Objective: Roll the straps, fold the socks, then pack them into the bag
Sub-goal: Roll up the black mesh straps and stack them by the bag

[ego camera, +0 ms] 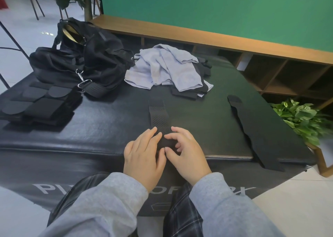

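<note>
Fingers (156, 137) of both hands curl around the near end of a perforated black strap (158, 114), which runs away from the person. Under everything lies a black padded counter (108, 125). At far left sits a black bag (86, 60), mouth open. Pale grey socks (165, 69) are heaped at far centre. Another strap (252, 128) lies flat at right. Folded black straps (36, 105) are stacked at left. Left hand (144, 155) and right hand (187, 153) nearly touch.

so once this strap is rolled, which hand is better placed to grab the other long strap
Right, probably. The long strap lies flat off to the right of the right hand, with bare black surface between. The left hand would have to cross over. Both hands now work the perforated strap.
</note>
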A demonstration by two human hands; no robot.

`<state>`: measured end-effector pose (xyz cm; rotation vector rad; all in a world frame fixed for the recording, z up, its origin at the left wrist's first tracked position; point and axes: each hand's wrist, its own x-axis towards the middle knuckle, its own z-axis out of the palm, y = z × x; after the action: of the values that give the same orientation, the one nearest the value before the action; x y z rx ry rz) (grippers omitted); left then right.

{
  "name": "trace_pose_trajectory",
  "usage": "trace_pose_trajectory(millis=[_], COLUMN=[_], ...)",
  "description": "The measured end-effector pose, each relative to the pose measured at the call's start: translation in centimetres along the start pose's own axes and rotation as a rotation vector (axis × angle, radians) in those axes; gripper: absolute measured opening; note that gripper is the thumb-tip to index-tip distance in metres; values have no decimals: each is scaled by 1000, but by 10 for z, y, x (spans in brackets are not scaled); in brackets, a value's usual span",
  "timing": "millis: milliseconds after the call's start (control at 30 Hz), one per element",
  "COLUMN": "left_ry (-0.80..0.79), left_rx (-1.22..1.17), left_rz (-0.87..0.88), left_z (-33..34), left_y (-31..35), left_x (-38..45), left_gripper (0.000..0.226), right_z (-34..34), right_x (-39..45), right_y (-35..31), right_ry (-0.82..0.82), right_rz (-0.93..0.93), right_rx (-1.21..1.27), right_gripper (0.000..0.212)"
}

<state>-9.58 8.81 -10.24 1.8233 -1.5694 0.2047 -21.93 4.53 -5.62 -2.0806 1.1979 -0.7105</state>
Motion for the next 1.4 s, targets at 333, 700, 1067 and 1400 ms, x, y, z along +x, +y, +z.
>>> trace_pose_trajectory(millis=[333, 700, 1067, 1400], left_ry=[63, 48, 122, 83], left_rx=[-24, -66, -131, -322], left_rz=[19, -6, 17, -202], left_z=[2, 3, 0, -15], left_y=[-1, -2, -2, 9], left_x=[1, -1, 1, 5], left_gripper=[37, 33, 24, 27], right_z=[-1, -1, -1, -3], right_x=[0, -1, 0, -1], right_y=[0, -2, 2, -1], right_ry=[-9, -9, 6, 25], right_rz=[-2, 1, -36, -16], right_rx=[-9, -14, -1, 120], right_gripper=[41, 40, 31, 16])
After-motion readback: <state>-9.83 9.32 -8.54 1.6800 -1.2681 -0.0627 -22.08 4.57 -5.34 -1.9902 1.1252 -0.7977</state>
